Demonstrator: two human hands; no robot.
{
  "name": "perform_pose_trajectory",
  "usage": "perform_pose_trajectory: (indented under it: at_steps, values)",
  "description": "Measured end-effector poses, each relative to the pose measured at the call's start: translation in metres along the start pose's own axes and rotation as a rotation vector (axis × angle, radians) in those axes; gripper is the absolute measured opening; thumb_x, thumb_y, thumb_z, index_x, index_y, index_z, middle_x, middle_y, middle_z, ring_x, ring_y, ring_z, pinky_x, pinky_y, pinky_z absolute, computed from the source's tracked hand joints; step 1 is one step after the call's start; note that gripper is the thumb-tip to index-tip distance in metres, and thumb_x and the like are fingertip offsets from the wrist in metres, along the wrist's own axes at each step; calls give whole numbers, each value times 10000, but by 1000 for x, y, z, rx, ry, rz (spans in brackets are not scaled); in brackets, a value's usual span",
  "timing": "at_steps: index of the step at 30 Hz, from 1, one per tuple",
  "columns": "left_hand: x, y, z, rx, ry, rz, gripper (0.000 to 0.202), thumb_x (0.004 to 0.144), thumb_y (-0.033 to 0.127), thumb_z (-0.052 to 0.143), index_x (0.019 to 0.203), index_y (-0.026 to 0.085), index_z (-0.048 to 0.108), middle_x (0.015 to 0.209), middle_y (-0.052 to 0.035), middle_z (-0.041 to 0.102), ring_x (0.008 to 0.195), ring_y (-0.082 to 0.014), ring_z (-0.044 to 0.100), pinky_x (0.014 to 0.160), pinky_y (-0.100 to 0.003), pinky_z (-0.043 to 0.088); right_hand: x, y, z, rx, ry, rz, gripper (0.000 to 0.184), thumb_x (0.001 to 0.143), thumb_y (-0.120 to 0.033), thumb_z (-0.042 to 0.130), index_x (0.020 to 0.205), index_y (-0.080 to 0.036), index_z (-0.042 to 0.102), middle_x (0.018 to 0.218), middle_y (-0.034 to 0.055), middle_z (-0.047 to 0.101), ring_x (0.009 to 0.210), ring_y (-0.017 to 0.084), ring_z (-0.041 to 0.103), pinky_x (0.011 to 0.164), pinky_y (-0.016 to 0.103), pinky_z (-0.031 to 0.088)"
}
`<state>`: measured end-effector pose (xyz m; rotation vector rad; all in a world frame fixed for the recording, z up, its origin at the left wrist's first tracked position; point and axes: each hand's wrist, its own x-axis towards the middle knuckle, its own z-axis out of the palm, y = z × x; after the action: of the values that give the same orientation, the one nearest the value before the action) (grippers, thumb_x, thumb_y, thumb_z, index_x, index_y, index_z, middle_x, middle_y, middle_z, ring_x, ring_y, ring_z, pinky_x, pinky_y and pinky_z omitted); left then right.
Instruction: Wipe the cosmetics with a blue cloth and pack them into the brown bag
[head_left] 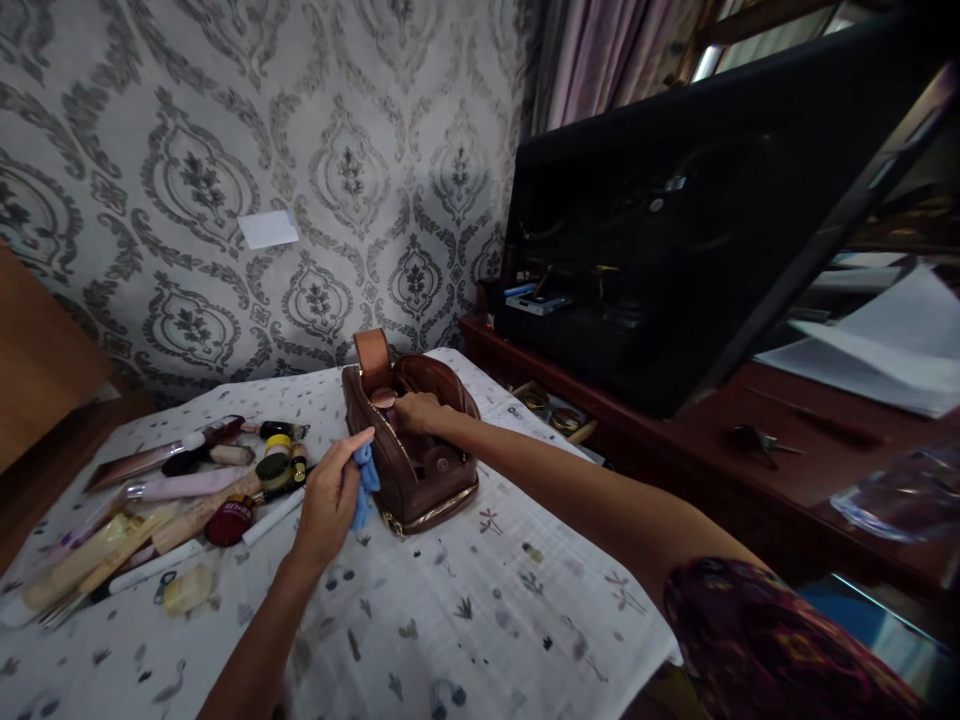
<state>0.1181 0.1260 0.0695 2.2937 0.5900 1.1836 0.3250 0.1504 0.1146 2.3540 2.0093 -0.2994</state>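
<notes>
A brown makeup bag (390,485) with gold zips stands on the cloth-covered table, its top unzipped and a tan strap (373,352) sticking up. My right hand (417,412) reaches inside the bag; its fingers look curled, but the tips are partly hidden. Just beside those fingers shows a round, copper-coloured item (383,397); whether they grip it is unclear. My left hand (330,495) is closed on a blue cloth (365,483) against the bag's left side. Left of it lie several cosmetics, among them a dark red round case (230,521) and a white pen-like tube (274,516).
More tubes and brushes (97,565) spread over the left of the patterned tablecloth (420,640). A patterned wall stands behind. To the right are a large black screen (637,230), a reddish-brown desk (750,420) with papers (885,330), and a small open drawer (559,412).
</notes>
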Motion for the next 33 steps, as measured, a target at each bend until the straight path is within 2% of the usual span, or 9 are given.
perform_pose_trajectory:
  at_steps: [3, 8, 15, 18, 21, 26, 30, 33]
  values:
    - [0, 0, 0, 2, 5, -2, 376, 979, 194, 382, 1284, 201, 600, 1228, -75, 672, 1161, -179, 613, 1010, -317, 454, 6, 2, 4, -32, 11, -15, 355, 972, -354, 531, 1212, -126, 660, 1254, 157, 678, 1165, 262, 647, 974, 447, 513]
    - [1, 0, 0, 6, 5, -11, 375, 983, 206, 384, 1287, 199, 603, 1217, -73, 675, 1133, -180, 623, 995, -318, 464, 16, 6, 6, -76, 21, -26, 340, 917, -258, 533, 1148, -93, 719, 1182, 240, 697, 1159, 339, 651, 943, 414, 519]
    - [0, 1, 0, -16, -4, -25, 378, 987, 219, 386, 1305, 208, 591, 1253, -67, 659, 1186, -184, 600, 1037, -323, 439, 11, 3, 1, -44, -17, -10, 357, 925, -263, 509, 1159, -95, 720, 1188, 228, 700, 1137, 341, 665, 923, 401, 533]
    - [0, 1, 0, -8, -12, -28, 379, 989, 224, 384, 1308, 209, 588, 1250, -66, 661, 1180, -185, 605, 1033, -325, 445, 0, 2, -8, -9, -28, -15, 347, 903, -262, 554, 1160, -94, 717, 1187, 223, 702, 1107, 337, 681, 885, 374, 552]
    - [0, 0, -1, 13, -11, -17, 375, 990, 232, 381, 1296, 201, 595, 1250, -71, 664, 1156, -188, 618, 1014, -327, 462, -13, 2, -24, 24, 4, -57, 377, 863, -218, 613, 1219, -114, 681, 1264, 216, 665, 1160, 323, 655, 893, 336, 545]
    - [0, -4, -3, 46, -6, 2, 366, 990, 257, 392, 1280, 193, 607, 1233, -72, 675, 1160, -198, 618, 994, -331, 480, -29, 0, -44, 95, 38, -74, 338, 911, -206, 561, 1221, -126, 669, 1279, 213, 654, 1204, 307, 629, 921, 343, 531]
    - [0, -5, -2, 73, 7, -12, 362, 985, 281, 410, 1272, 192, 612, 1250, -76, 668, 1179, -211, 607, 1008, -344, 470, -31, -10, -35, 168, -3, -68, 364, 897, -296, 624, 1247, -198, 653, 1322, 157, 645, 1184, 320, 641, 913, 403, 550]
    - [0, -4, -1, 86, 14, -24, 351, 988, 299, 413, 1257, 200, 617, 1261, -73, 664, 1184, -212, 605, 1016, -349, 462, -23, -17, -26, 210, -14, -59, 401, 864, -326, 682, 1233, -169, 655, 1339, 169, 631, 1198, 338, 628, 941, 430, 544]
